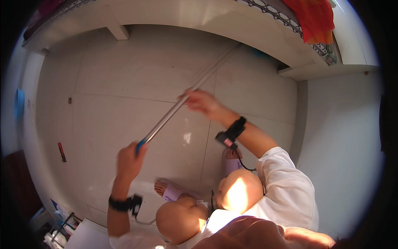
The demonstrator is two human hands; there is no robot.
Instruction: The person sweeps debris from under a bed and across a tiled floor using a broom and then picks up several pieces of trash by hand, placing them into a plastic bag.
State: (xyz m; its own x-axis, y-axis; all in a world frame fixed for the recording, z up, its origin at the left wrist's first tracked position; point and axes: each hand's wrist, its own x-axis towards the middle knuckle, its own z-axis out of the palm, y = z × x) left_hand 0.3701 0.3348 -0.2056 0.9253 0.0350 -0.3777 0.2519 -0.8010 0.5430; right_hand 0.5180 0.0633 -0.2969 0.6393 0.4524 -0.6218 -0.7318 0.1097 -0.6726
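Note:
A long metal pole with a blue end grip runs slantwise over the tiled floor. My left hand is closed around the blue grip at its near end. Farther up the shaft my right hand holds the pole, its fingers slightly blurred. The far end of the pole reaches below the pale bed frame, where its tip is hidden. A dim blue-green thing shows in the shadow under the frame, too dark to name. Both wrists wear black strapped devices.
A red-and-black object and a small brown block lie on the floor at left. A frame leg stands at the back. Red-orange cloth hangs over the frame. A black rack holds things at lower left. A wall bounds the right.

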